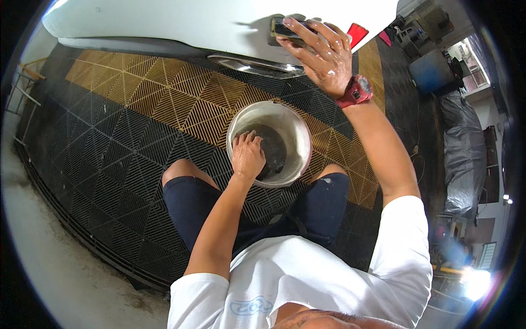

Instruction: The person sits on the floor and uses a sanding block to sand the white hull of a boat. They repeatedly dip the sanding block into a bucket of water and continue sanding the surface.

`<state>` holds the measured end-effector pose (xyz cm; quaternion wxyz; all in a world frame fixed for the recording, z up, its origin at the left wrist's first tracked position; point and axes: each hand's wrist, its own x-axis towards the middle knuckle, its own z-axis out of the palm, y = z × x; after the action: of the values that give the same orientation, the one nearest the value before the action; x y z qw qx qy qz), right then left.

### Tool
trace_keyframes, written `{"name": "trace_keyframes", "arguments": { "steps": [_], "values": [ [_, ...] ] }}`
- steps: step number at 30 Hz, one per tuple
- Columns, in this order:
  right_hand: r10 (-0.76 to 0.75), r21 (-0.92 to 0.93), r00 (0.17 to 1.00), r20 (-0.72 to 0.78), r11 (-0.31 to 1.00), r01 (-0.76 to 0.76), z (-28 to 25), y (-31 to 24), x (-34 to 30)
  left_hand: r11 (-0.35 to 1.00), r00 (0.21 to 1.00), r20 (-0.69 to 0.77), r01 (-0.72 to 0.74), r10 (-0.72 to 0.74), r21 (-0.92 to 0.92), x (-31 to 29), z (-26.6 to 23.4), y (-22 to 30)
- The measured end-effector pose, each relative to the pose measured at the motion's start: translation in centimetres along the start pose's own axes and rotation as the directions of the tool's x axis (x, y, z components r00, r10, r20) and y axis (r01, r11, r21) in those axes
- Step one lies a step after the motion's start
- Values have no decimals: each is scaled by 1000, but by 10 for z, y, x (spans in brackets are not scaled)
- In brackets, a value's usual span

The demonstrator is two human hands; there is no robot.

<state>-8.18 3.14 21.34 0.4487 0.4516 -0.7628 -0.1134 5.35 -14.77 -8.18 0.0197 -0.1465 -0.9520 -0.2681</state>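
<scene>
My right hand (324, 54), wet and wearing a red watch (357, 91), closes around a dark rectangular block (278, 30) with a yellowish edge. That block is pressed to the white car body panel (164, 19), just above its lower edge. Down between my knees stands a whitish round bucket (298, 137) with dark liquid at the bottom. Over the left part of its mouth hangs my left hand (248, 155), fingers bent downward and slightly apart. Nothing shows in that hand, though the fingertips are partly hidden.
A red reflector (357, 35) sits on the panel beside my right hand, and a chrome trim piece (255, 64) lies below. Black and tan grid tiles (137, 137) cover the floor. At the right are a blue bin (431, 73) and something under grey plastic sheeting (462, 156).
</scene>
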Motion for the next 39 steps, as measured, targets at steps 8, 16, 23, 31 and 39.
{"name": "trace_keyframes", "arguments": {
  "steps": [8, 16, 23, 31, 39],
  "values": [
    [-144, 38, 981, 128, 989, 140, -5, 51, -55, 996, 996, -86, -23, 16, -85, 2, -1, 11],
    [-128, -152, 991, 26, 980, 130, -18, 55, -76, 996, 997, -74, -18, 12, -85, 5, -10, 15],
    [-105, 20, 994, 12, 994, 105, 29, -3, -3, 999, 1000, -11, 13, -14, -51, -4, -8, 2],
    [-29, 33, 999, 35, 999, 28, 22, 8, -16, 999, 997, -72, -18, 16, -39, -2, -4, 5],
    [-94, -92, 991, 94, 990, 102, -16, 31, -56, 997, 998, -68, -13, 8, -72, 1, -6, 11]
  ]
}}
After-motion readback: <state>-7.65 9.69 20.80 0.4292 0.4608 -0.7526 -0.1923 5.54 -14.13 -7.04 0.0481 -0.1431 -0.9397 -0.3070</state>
